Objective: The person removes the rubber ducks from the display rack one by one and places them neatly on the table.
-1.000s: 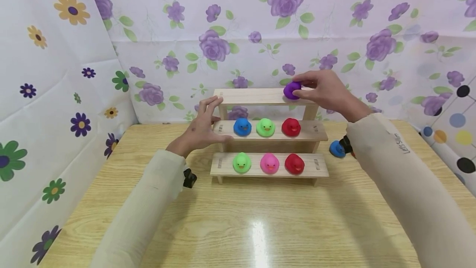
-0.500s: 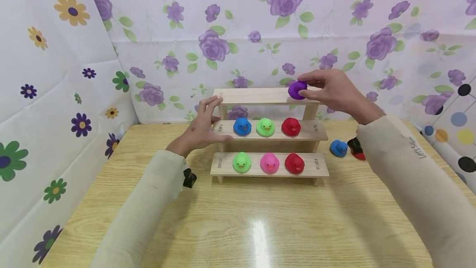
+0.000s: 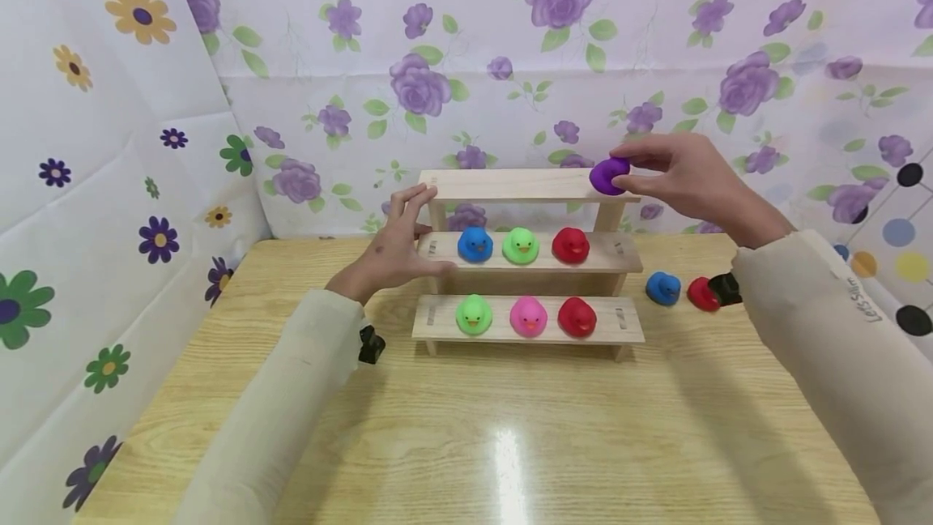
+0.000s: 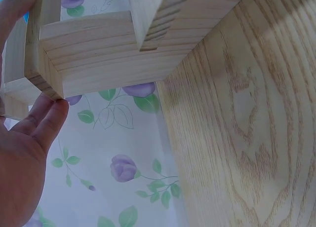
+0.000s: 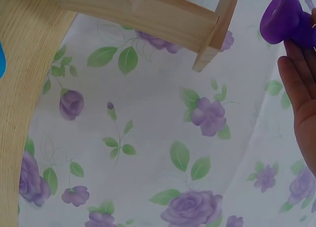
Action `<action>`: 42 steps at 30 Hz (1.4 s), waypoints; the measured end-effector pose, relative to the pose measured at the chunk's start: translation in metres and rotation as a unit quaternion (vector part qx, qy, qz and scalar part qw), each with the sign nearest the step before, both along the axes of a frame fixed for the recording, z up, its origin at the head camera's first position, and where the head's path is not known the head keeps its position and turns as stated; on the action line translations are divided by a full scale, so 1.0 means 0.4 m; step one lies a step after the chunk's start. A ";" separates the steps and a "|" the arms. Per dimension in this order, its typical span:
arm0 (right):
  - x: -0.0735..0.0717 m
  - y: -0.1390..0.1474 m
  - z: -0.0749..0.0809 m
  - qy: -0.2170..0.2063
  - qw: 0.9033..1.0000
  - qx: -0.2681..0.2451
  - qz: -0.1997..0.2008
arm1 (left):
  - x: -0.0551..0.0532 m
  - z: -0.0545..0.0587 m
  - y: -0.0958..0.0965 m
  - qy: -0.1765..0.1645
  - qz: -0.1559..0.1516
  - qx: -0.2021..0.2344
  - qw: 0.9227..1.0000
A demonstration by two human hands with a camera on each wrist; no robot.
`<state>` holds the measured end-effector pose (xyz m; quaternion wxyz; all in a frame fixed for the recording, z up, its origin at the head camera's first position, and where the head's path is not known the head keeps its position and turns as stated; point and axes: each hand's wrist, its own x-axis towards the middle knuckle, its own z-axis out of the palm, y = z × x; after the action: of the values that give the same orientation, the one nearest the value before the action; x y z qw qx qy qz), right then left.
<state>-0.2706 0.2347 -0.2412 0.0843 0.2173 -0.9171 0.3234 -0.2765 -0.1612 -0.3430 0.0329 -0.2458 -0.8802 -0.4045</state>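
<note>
Above the right end of the top tier of a three-tier wooden display stand (image 3: 503, 185), my right hand (image 3: 678, 172) pinches a purple rubber duck (image 3: 611, 177) between thumb and fingers. From the right wrist camera, the duck's flat round base (image 5: 276, 17) shows clear of the board. My left hand (image 3: 394, 253) grips the stand's left end, fingers up at the top tier and thumb along the middle one. Blue (image 3: 475, 245), light green (image 3: 521, 246) and red (image 3: 571, 246) ducks sit on the middle tier. Green (image 3: 474, 315), pink (image 3: 528, 317) and red (image 3: 577, 317) ones line the bottom tier.
On the wood-grain table (image 3: 466, 436), right of the stand, lie a blue duck (image 3: 663, 288) and a red duck (image 3: 703, 294), the red one partly behind the right wrist's black camera (image 3: 725, 289). A flowered cloth (image 3: 328, 39) hangs close behind the stand.
My right hand has moved right along the top tier with the purple duck, toward the tier's right end. The red duck on the table has come into view. My left hand stays in place.
</note>
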 end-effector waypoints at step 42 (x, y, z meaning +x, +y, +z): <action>0.075 0.240 -0.087 -0.050 0.994 0.035 -0.087 | 0.001 -0.003 0.002 0.011 -0.004 0.001 1.000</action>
<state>-0.2405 0.3309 -0.2760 0.0582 0.1229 -0.9463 0.2931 -0.2761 -0.1605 -0.3440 0.0415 -0.2537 -0.8786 -0.4025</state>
